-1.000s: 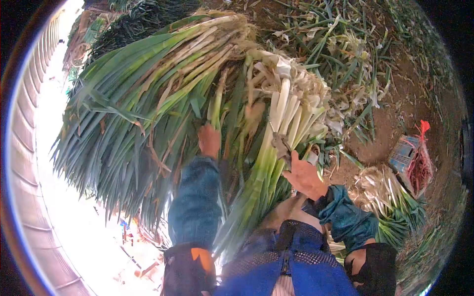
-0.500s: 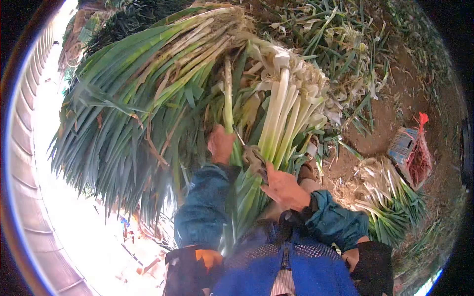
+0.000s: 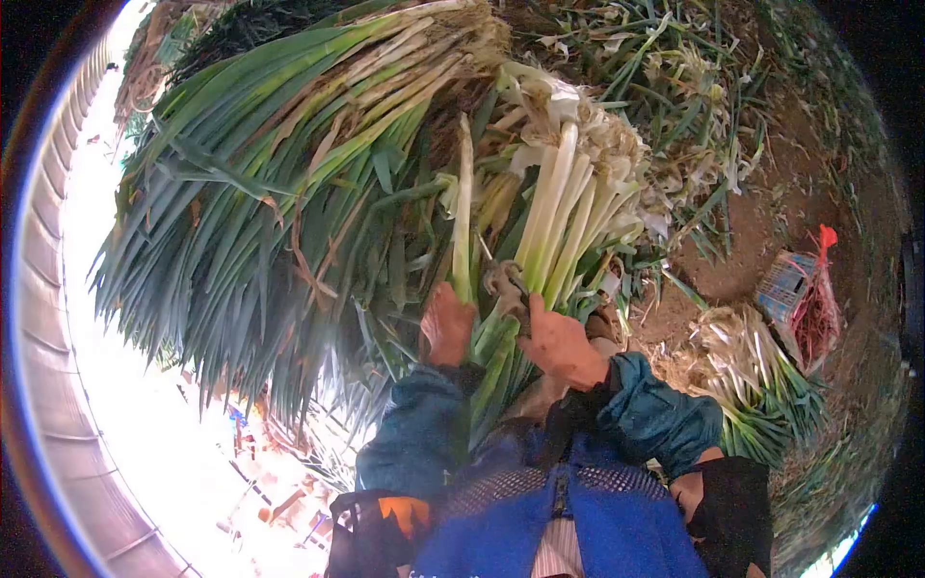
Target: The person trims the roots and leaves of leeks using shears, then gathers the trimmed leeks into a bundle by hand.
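Observation:
My left hand [image 3: 448, 326] is closed round a single leek [image 3: 463, 212], its pale stem end pointing up and away from me. In my right hand [image 3: 564, 349] is a small knife-like tool [image 3: 505, 283] with a brown, cloth-like wrapped part; its thin tip points up beside the stem. Several pale-stemmed leeks [image 3: 549, 212] lie together between the hands and a heap of peelings, their green leaves running down toward my lap. Left of my hands spreads a large bundle of untrimmed leeks [image 3: 289, 183] with long green leaves and brownish root ends.
Pale peelings and leaf scraps [image 3: 607, 135] are heaped on the soil beyond the stems. To the right lies a smaller leek bundle [image 3: 756, 376], beside a printed packet [image 3: 785, 281] with red strings [image 3: 817, 318]. A ribbed light-coloured wall [image 3: 58, 385] curves along the left.
My left hand has moved slightly right and down with the leek, drawing nearer to the right hand. The right hand has moved little and still grips the tool.

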A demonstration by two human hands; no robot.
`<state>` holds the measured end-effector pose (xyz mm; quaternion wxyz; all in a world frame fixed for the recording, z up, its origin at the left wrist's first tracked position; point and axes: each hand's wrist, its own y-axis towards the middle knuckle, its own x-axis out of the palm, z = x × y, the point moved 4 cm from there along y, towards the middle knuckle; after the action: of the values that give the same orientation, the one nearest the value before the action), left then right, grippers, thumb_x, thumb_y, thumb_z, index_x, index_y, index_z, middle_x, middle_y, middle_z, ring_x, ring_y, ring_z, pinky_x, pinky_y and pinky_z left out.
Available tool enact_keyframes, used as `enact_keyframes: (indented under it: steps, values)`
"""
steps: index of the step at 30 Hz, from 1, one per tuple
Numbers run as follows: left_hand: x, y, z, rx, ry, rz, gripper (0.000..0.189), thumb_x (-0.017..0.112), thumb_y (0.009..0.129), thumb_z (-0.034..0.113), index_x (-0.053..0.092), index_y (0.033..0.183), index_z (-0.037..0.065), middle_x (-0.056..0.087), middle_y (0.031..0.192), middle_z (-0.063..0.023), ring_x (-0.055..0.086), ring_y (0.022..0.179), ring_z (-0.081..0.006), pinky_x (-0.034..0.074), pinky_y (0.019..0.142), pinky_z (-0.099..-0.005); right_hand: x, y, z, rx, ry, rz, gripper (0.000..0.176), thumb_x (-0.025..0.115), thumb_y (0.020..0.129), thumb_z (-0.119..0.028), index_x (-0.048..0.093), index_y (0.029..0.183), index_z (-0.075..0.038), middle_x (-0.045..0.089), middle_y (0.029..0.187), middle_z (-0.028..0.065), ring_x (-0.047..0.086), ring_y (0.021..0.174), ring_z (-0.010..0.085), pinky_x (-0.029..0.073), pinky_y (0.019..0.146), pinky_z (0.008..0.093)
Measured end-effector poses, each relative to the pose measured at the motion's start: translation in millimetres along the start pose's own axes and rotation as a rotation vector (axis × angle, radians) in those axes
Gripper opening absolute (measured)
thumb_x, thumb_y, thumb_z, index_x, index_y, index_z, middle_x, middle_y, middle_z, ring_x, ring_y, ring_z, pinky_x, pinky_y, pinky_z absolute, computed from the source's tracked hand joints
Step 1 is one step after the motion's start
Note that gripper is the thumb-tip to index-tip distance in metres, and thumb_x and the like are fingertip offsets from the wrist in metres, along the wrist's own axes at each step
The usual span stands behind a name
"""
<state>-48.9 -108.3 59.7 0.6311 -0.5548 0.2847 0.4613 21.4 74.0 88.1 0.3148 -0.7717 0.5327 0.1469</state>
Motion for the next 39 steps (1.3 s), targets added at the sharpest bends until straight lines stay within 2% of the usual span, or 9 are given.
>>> enact_keyframes:
  steps: [6,12,15,21,24,30,33,36,39]
  values:
    - [5.3,8.3,-11.4,-0.083,-0.026,0.024,0.037,0.056,0.074,0.012,0.042,0.107,0.001,0.06,0.085,-0.0253,0.059,0.081,-0.0422,0.045,0.069,-0.052,-7.2,-58.1,-34.2,0.107,0.062,-0.407,0.069,0.062,0.076,-0.023,0.026,0.123,0.011,0.056,0.072,0.0209,0.056,0.065,0.0394,0.044,0.052,0.0447]
    - [11.5,-15.4,-5.3,-0.057,0.092,0.036,0.04,0.052,0.075,0.012,0.039,0.112,0.003,0.06,0.088,-0.0258,0.059,0.082,-0.0432,0.045,0.068,-0.0537,0.7,-22.5,-2.0,0.065,-0.034,-0.085,0.069,0.062,0.076,-0.022,0.026,0.124,0.012,0.056,0.073,0.0225,0.058,0.069,0.0394,0.046,0.058,0.0445]
    - [3.0,-40.4,-12.0,-0.106,0.055,-0.185,0.043,0.052,0.073,0.012,0.038,0.114,0.006,0.061,0.087,-0.0252,0.059,0.083,-0.0436,0.044,0.07,-0.0539,-11.8,-22.5,-17.3,0.167,0.015,-0.221,0.069,0.061,0.076,-0.022,0.026,0.125,0.013,0.057,0.075,0.0232,0.058,0.073,0.0392,0.046,0.061,0.045]
    - [0.5,-84.4,-32.3,-0.175,-0.042,-0.216,0.046,0.056,0.072,0.015,0.039,0.114,0.008,0.061,0.087,-0.0247,0.059,0.085,-0.0444,0.045,0.074,-0.0518,-3.8,13.1,-10.8,0.162,-0.108,-0.174,0.071,0.062,0.075,-0.026,0.027,0.124,0.013,0.057,0.077,0.0239,0.059,0.073,0.0402,0.047,0.061,0.0457]
    - [20.5,-101.8,-48.1,-0.228,-0.046,-0.265,0.048,0.058,0.071,0.018,0.038,0.114,0.009,0.061,0.089,-0.0253,0.058,0.086,-0.0451,0.044,0.075,-0.0516,4.4,40.7,11.7,-0.002,-0.127,0.089,0.072,0.063,0.075,-0.026,0.028,0.123,0.013,0.058,0.076,0.0236,0.059,0.07,0.0409,0.048,0.058,0.0458]
    - [61.0,-118.7,-86.9,-0.197,-0.201,-0.417,0.052,0.063,0.07,0.024,0.039,0.115,0.013,0.062,0.089,-0.0246,0.059,0.087,-0.0436,0.045,0.074,-0.0507,-5.5,2.8,-19.0,0.039,-0.109,-0.123,0.071,0.063,0.077,-0.027,0.028,0.124,0.014,0.058,0.073,0.0225,0.06,0.066,0.0401,0.047,0.055,0.0456]
    - [39.2,-124.2,-58.8,-0.217,-0.098,-0.355,0.05,0.063,0.07,0.026,0.04,0.113,0.014,0.062,0.088,-0.0246,0.059,0.087,-0.043,0.045,0.073,-0.0507,-8.8,23.1,-5.0,0.134,-0.148,-0.154,0.072,0.064,0.076,-0.026,0.029,0.123,0.015,0.058,0.072,0.0217,0.059,0.065,0.0396,0.047,0.054,0.0456]
    - [28.5,-127.4,-46.5,-0.213,-0.123,-0.323,0.053,0.062,0.071,0.026,0.041,0.118,0.015,0.062,0.087,-0.0245,0.059,0.084,-0.0436,0.045,0.071,-0.0513,-3.9,41.7,21.1,-0.014,-0.223,0.067,0.071,0.065,0.076,-0.027,0.031,0.122,0.015,0.058,0.073,0.0219,0.059,0.067,0.0397,0.047,0.055,0.0454]
    - [28.6,-129.2,-47.4,-0.122,-0.196,-0.185,0.059,0.061,0.07,0.023,0.041,0.125,0.017,0.062,0.088,-0.0244,0.059,0.085,-0.043,0.046,0.071,-0.0501,-16.3,29.1,9.8,0.046,-0.08,0.012,0.07,0.063,0.077,-0.026,0.03,0.122,0.016,0.057,0.073,0.0221,0.058,0.068,0.0388,0.046,0.057,0.0451]
